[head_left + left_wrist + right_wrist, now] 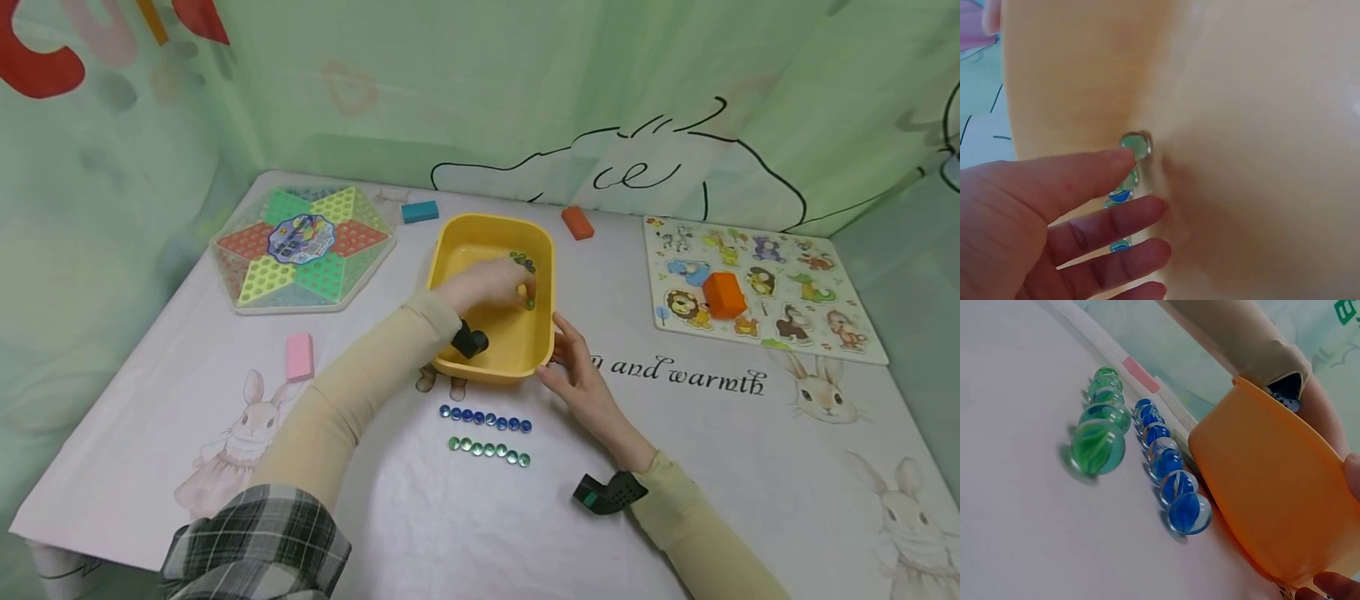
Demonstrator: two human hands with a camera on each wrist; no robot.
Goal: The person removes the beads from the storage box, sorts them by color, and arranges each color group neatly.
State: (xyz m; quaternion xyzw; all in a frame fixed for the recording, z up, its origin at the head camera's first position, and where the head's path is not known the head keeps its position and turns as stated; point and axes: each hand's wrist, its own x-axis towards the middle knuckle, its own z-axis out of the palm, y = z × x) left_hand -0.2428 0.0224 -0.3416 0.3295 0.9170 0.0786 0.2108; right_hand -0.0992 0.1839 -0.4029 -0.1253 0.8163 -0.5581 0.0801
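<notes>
My left hand [491, 283] reaches into a yellow plastic tub [491, 372]. In the left wrist view its thumb tip touches a green glass marble [1137, 146] by the tub's wall, with the other fingers apart and loosely extended. More marbles [522, 261] lie along the tub's right side, partly behind the fingers. My right hand [583, 385] holds the tub's near right corner from outside, thumb and fingers spread against it. On the table before the tub are a row of blue marbles [491, 419] and a row of green marbles [490, 450].
A Chinese checkers board [300, 283] lies at the left, near a pink block [299, 357]. Behind the tub are a blue block [420, 212] and a red-orange block [577, 223]. An orange block [723, 296] rests on an animal puzzle board [817, 333] at the right.
</notes>
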